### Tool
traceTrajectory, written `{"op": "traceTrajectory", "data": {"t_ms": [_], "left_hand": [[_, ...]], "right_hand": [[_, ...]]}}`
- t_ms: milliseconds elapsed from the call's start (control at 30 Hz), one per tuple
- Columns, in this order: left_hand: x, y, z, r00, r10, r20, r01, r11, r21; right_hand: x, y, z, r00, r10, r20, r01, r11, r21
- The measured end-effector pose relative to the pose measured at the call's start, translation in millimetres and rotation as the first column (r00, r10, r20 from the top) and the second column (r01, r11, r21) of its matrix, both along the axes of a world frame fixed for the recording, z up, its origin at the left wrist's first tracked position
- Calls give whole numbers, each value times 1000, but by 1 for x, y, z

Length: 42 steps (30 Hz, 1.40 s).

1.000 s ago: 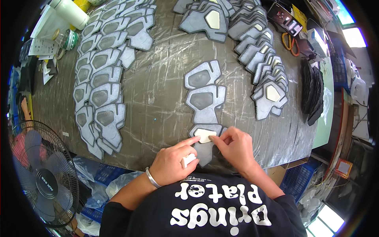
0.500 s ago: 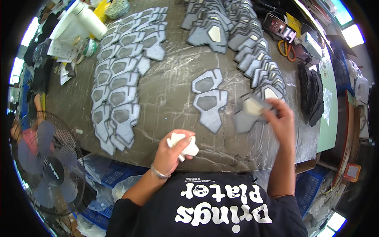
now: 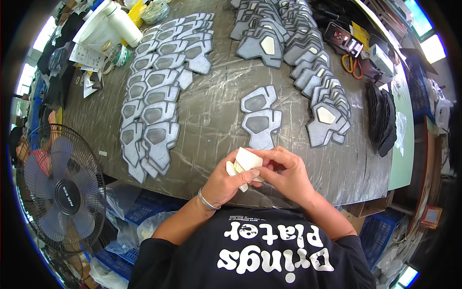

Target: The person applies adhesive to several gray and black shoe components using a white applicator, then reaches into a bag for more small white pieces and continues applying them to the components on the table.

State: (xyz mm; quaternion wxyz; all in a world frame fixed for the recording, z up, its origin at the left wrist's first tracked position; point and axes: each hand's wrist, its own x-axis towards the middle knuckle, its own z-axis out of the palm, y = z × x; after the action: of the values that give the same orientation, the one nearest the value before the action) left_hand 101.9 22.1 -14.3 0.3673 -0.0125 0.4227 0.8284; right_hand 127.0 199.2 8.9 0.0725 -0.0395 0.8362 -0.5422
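Note:
Close to the table's near edge, my left hand (image 3: 219, 184) is closed around a small bunch of white, angular pads (image 3: 248, 159). My right hand (image 3: 290, 177) meets it there, thumb and fingers pinched at the edge of one pad; its fingertips are partly hidden. Just beyond the hands lie two overlapping grey shaped pieces (image 3: 260, 140), each with a darker recessed patch and no white pad on it. To the right, a grey piece with a cream pad (image 3: 326, 114) lies at the near end of an overlapping row.
Overlapping grey pieces (image 3: 161, 132) fill the left of the table (image 3: 211, 111). More padded pieces (image 3: 260, 44) lie at the far middle. Orange-handled scissors (image 3: 352, 66), a phone (image 3: 343, 38) and black stacked pieces (image 3: 381, 118) sit right. A fan (image 3: 65, 190) stands left.
My right hand has left the padded grey piece on the right-hand row and come to the white pads in my left hand. That piece now lies at the row's near end.

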Motion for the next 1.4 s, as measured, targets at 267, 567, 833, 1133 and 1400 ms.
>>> {"op": "traceTrajectory", "data": {"t_ms": [267,567,833,1133,1400], "left_hand": [[-2,-5,-15,983,134,129,-129,990,-51],[-19,-8,-10,186,-322,-928,-695,625,-356],[-28,-2,-20,266,-289,-920,-612,686,-393],[-42,-2,-16,699,-324,-637,-294,683,-669],[-45,-3,-13,713,-366,-598,-261,653,-710]], "right_hand": [[-3,7,-21,888,-31,459,330,738,-588],[-8,17,-13,885,-121,449,283,906,-314],[-35,28,-24,844,-222,488,404,862,-307],[-85,40,-37,941,-78,330,52,995,89],[-95,39,-37,938,-50,342,-10,985,171]]}}
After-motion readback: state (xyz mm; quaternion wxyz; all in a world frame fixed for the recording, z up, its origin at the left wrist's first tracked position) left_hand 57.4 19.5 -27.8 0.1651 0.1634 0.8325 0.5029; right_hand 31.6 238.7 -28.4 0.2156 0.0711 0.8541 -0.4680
